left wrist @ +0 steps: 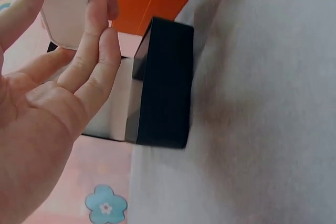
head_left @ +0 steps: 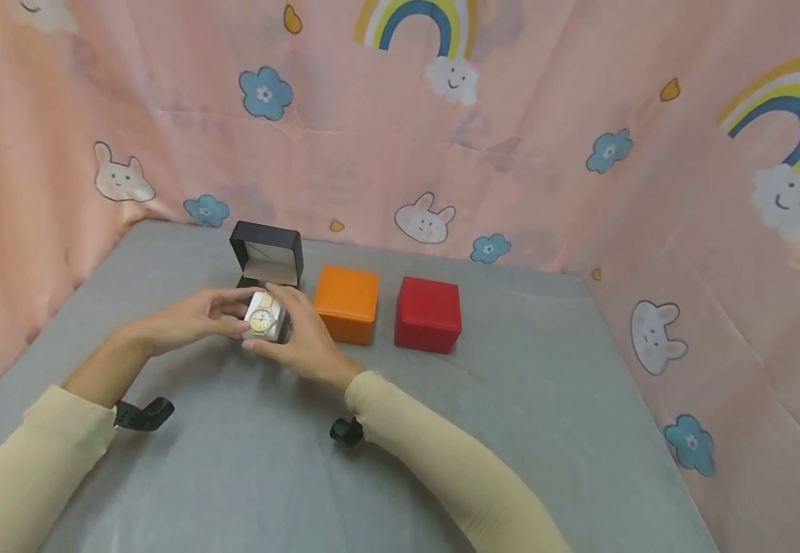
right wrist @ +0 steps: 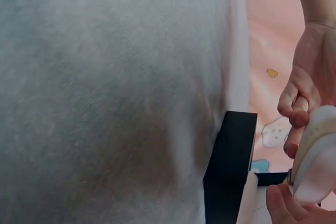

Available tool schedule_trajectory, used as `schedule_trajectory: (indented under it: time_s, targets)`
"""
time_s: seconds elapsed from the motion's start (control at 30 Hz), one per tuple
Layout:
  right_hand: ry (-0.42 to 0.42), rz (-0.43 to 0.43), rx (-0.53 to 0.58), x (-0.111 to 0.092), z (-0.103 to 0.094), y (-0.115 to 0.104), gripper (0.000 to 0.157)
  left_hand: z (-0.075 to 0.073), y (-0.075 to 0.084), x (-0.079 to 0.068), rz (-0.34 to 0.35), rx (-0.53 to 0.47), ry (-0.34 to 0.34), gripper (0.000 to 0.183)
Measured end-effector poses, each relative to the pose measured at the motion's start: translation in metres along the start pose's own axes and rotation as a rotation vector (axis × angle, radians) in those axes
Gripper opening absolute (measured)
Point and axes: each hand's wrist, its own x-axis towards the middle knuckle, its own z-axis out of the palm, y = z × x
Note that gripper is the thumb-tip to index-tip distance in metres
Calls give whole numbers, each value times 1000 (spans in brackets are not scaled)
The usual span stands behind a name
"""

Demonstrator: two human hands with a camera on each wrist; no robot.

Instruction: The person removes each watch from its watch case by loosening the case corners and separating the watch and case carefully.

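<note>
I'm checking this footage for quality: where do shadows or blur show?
Head view: soft shadows on the grey cloth, while the watch is clear enough to show its dial; left wrist view: blurry brownish shadows beside the black box; right wrist view: cloth looks soft, with a dark patch beside that box.

The left hand point(left wrist: 58, 106) holds a pale cushion point(left wrist: 64, 17) between thumb and fingertips, with a light-lined black box point(left wrist: 165, 87) behind the fingers, an orange box point(left wrist: 153, 3) past their tips, grey cloth point(left wrist: 262, 103) to their right and a pink curtain point(left wrist: 107, 163) below.
</note>
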Motion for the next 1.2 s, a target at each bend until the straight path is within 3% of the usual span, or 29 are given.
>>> schedule_trajectory:
  time_s: [0.27,0.77,0.9,1.1,1.2]
  targets:
    - [58,-9,-97,-9,5,-4,62,13,-3,0,-5,-11,-57,75]
    - [-16,-29,-289,-10,3,-4,72,16,-3,-3,29,-38,-88,79]
    - [-43,-33,-232,-11,1,0,77,15,-4,-5,52,-41,-93,79]
    - [-109,-77,-32,-7,-12,8,84,9,-1,-7,80,-54,-132,76]
    - [-110,-92,-22,-5,-20,10,81,7,0,-5,72,-74,-131,80]
